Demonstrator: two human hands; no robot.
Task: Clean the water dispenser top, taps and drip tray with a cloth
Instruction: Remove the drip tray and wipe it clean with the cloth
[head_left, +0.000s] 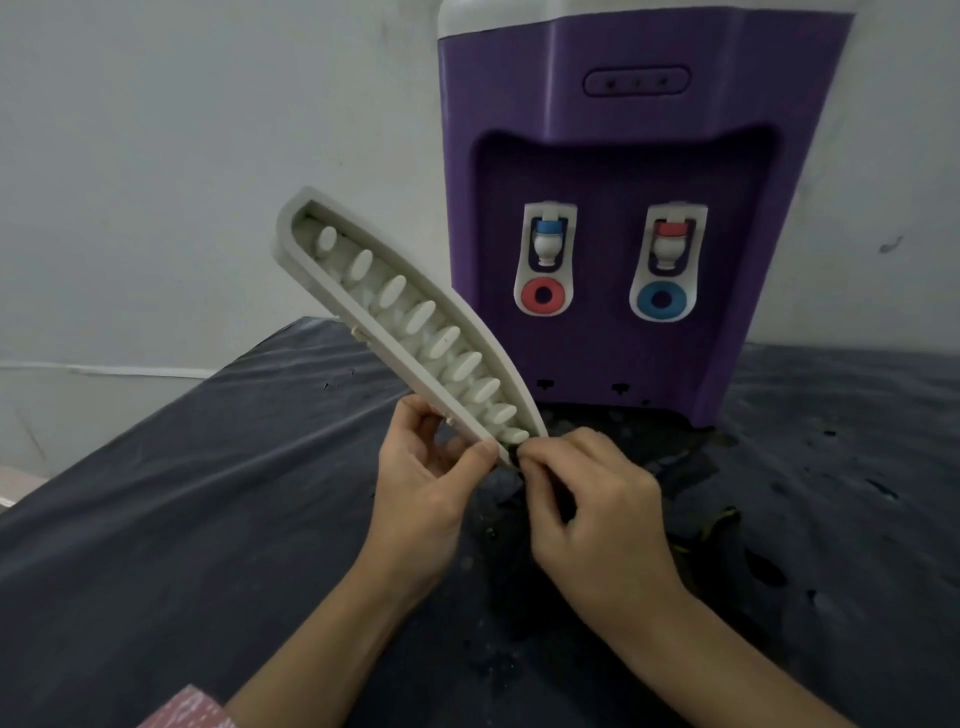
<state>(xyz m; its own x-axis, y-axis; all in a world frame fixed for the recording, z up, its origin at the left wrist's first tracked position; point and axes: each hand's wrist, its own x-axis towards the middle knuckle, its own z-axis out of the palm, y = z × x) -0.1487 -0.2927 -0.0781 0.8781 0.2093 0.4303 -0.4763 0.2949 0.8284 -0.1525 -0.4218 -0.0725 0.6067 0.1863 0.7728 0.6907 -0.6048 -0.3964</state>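
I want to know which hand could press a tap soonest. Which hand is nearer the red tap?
Right. The right hand pinches the drip tray's lower end, below the red tap. The left hand grips the tray farther left, farther from that tap.

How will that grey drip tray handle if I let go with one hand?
The drip tray looks like rigid moulded plastic: held only at its near end by the left hand and right hand, it stays straight. Probably light. With most of its length beyond the grip, it may swing down.
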